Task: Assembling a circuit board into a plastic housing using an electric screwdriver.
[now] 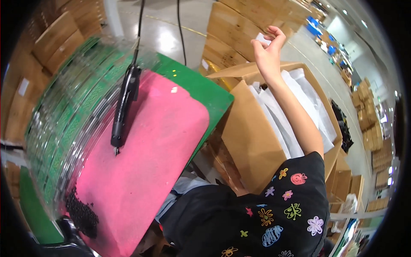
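My right hand (270,53) is raised at the end of my stretched-out arm, above the far side of an open cardboard box (252,141). Its fingers curl round a small white piece (263,39), mostly hidden, whose kind I cannot make out. Below my forearm, the box holds several upright white wrapped sheets or pouches (306,92). My left hand does not show. A black electric screwdriver (125,100) hangs on its cord, bit downward, over a pink mat (158,141). Small black screws (82,216) lie heaped at the mat's near left corner.
Clear plastic trays (64,128) stand along the left of the green tabletop (205,88). Stacked cartons (231,30) rise beyond the open box, and more cartons (55,38) stand at the far left. A black cable (180,34) hangs behind the table.
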`<state>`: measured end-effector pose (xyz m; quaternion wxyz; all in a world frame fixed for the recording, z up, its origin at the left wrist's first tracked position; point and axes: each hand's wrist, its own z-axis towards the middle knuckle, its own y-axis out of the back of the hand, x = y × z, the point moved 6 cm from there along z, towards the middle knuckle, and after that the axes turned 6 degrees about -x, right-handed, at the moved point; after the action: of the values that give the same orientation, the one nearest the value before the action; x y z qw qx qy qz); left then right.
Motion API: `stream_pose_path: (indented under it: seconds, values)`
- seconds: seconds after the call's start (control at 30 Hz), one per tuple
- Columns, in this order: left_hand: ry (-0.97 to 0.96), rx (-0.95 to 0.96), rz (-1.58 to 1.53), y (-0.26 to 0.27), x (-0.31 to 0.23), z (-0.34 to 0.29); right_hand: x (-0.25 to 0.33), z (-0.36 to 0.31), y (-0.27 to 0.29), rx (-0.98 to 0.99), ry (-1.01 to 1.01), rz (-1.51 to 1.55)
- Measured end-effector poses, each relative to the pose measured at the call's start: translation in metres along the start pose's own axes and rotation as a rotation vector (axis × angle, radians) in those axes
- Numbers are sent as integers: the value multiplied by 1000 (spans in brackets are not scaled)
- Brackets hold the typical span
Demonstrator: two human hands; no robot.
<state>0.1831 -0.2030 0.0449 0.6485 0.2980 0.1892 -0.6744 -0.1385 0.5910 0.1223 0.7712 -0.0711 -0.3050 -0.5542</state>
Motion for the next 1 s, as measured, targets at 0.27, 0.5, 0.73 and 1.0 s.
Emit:
stream_pose_path:
  seconds: [0.27, 0.5, 0.73, 1.0]
  values:
    - [735, 104, -876, 38, 164, 42, -236, -72, 116, 1062, -319, -921]
    - [814, -298, -695, 91, 225, 74, -371, -208, 186, 1227, -818, -462]
    - [693, -434, -461, 69, 196, 61, -300, -184, 172, 706, -484, -942]
    - [600, -271, -422, -9, 168, 37, -255, -125, 203, -136, -724, -753]
